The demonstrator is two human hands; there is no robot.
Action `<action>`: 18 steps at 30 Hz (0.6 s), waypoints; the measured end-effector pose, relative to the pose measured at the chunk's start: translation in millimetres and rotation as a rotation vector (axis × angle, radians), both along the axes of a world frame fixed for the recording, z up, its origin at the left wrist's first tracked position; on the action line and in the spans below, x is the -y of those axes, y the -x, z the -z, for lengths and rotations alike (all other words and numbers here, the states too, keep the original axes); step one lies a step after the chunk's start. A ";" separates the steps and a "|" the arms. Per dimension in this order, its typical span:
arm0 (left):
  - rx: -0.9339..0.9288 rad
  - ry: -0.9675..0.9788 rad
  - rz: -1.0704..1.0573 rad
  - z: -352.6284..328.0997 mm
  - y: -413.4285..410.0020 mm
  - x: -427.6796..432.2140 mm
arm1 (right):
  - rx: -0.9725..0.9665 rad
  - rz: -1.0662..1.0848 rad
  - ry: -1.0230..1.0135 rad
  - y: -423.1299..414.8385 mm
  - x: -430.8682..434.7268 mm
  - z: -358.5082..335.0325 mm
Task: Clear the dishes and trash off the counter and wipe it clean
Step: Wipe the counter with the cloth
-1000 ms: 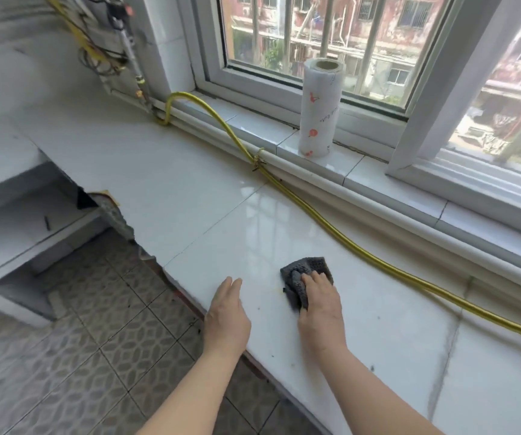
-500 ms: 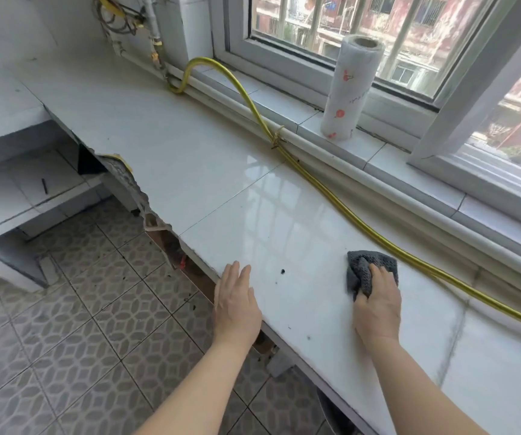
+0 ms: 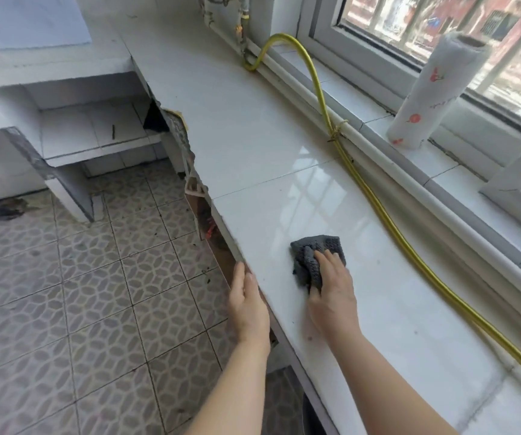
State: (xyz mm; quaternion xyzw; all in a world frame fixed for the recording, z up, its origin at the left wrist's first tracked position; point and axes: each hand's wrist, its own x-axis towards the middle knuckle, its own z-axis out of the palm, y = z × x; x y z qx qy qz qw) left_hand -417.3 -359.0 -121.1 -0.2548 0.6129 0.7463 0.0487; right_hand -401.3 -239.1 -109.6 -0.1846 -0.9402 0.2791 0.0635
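Note:
A dark grey cloth lies bunched on the white tiled counter. My right hand presses flat on the cloth, its fingers straight over the near half, with the thumb beside it. My left hand rests with straight fingers against the counter's front edge, to the left of the cloth and holding nothing. A few dark specks show on the tile near my right wrist.
A yellow hose runs along the back of the counter. A paper towel roll stands on the window sill. The counter's front edge is broken and jagged. A patterned tile floor lies to the left.
My right hand slid the cloth right toward the hose, then back left toward the front edge. My left hand moved off the counter top to its front edge. The camera view shifted right.

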 end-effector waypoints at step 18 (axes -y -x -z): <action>0.218 -0.828 -0.520 13.2 -33.6 -5.7 | -0.031 -0.006 0.126 -65.5 -11.5 2.6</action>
